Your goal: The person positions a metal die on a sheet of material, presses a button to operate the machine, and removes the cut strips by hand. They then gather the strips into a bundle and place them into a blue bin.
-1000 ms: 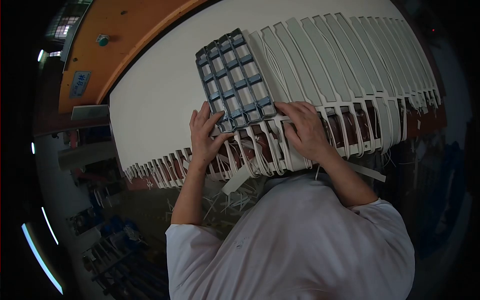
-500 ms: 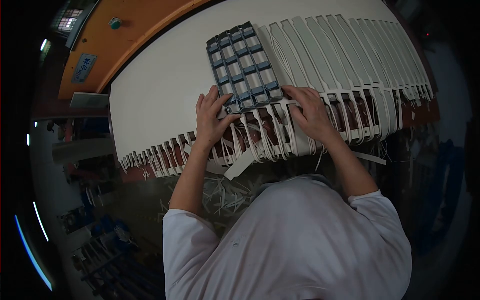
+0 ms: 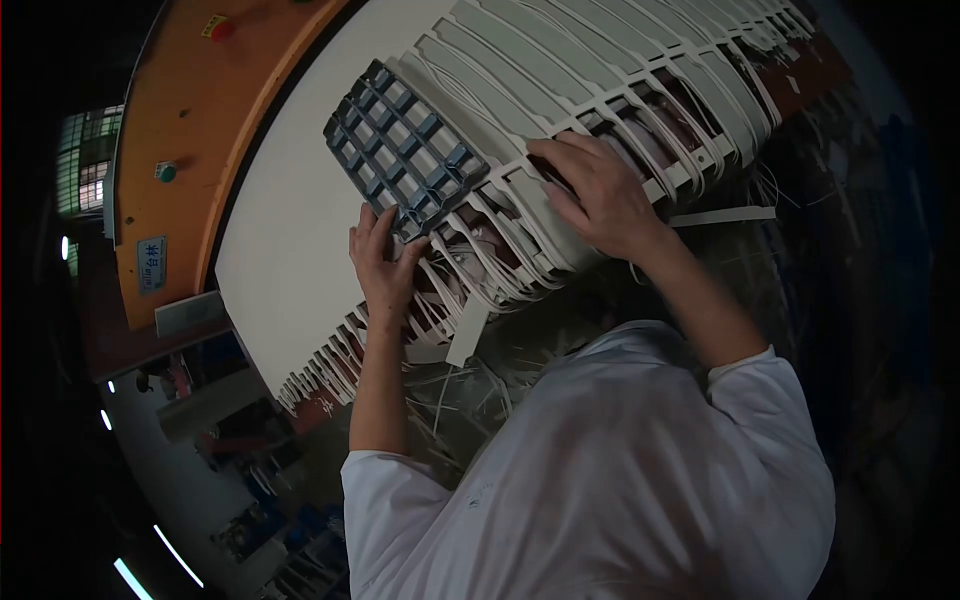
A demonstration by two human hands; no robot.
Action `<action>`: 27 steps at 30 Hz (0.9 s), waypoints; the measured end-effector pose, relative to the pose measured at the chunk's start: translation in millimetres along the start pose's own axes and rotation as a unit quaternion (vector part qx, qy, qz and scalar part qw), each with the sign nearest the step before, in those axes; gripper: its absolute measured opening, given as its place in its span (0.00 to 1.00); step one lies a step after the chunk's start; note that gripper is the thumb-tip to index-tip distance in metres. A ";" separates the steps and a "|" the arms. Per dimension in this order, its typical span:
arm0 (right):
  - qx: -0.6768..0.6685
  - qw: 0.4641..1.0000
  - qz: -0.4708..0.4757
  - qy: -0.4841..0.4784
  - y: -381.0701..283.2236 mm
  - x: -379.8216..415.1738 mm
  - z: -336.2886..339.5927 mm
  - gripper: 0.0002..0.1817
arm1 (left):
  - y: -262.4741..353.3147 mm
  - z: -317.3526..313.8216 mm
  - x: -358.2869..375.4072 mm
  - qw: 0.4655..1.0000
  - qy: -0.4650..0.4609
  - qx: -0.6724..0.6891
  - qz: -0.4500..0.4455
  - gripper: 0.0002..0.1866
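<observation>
A blue-grey gridded cutting die [image 3: 405, 148] lies on the pale sheet material [image 3: 290, 260]. My left hand [image 3: 385, 265] grips its near corner, with the thumb on one side and the fingers on the other. My right hand [image 3: 600, 200] is apart from the die, to its right. Its fingers are bent and spread over the cut strips [image 3: 510, 85] and narrow webbing of the sheet, holding nothing that I can see. Slotted leftover webbing [image 3: 500, 235] hangs over the near table edge between my hands.
An orange machine beam [image 3: 205, 130] with a green button [image 3: 165, 171] and a blue-and-white label crosses the far left. A loose pale strip [image 3: 467, 330] sticks out below the near edge. Scraps lie on the floor beneath.
The view has turned, so the table now slants up to the right. My right hand has come away from the die's corner, while my left stays at its near corner.
</observation>
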State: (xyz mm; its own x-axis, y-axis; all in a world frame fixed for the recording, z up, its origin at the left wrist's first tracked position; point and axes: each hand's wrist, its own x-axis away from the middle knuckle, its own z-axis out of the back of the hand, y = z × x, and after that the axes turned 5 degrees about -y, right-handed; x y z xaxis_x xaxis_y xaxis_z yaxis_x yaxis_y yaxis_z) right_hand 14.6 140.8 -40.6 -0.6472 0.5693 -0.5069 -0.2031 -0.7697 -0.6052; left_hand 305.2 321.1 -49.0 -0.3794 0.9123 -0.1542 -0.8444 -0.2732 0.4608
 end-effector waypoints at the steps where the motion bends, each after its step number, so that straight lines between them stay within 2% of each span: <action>1: 0.008 0.999 -0.017 0.039 2.5 13.9 7.8 0.19 | 1.4 0.8 0.1 1.000 0.000 0.001 0.005 0.33; 2: 0.015 0.996 -0.034 0.077 6.7 22.3 10.8 0.17 | 1.6 0.8 0.2 1.000 0.000 0.003 0.004 0.34; 5: 0.071 0.992 -0.048 0.096 17.9 29.2 1.8 0.11 | 1.1 0.4 0.5 1.000 -0.005 0.004 -0.004 0.34; 6: 0.085 0.990 -0.036 0.110 14.0 24.5 0.7 0.07 | 0.9 1.0 1.0 1.000 -0.007 0.000 -0.010 0.34; 9: 0.088 0.986 -0.012 0.144 19.2 27.1 -4.4 0.05 | -1.7 1.1 -4.2 1.000 0.000 -0.018 -0.023 0.35; 17: 0.114 0.979 0.014 0.166 18.8 27.4 -8.3 0.04 | -3.8 -1.6 -1.6 0.999 0.022 -0.016 -0.041 0.35; 19: 0.119 0.978 0.014 0.168 17.3 28.4 -8.6 0.04 | -1.8 0.1 -3.3 0.998 0.028 -0.027 -0.056 0.37; 20: 0.127 0.978 0.014 0.167 18.1 29.8 -7.7 0.04 | 1.0 3.6 -4.7 0.999 0.006 0.019 -0.044 0.40; 23: 0.132 0.974 0.014 0.182 17.6 30.7 -10.5 0.06 | 5.6 -1.7 2.6 0.995 0.080 0.006 -0.054 0.41; 27: 0.156 0.974 0.004 0.165 27.8 32.7 -16.2 0.08 | 33.3 11.3 63.3 0.990 0.127 -0.041 -0.032 0.35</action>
State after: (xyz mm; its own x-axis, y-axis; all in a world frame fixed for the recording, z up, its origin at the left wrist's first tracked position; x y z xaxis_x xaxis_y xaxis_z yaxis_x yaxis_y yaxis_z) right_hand -0.4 142.7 -84.0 -0.3885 0.5849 -0.7120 -0.4456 -0.7956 -0.4104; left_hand 257.4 373.2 -33.6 -0.3990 0.8246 -0.4011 -0.8936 -0.2514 0.3719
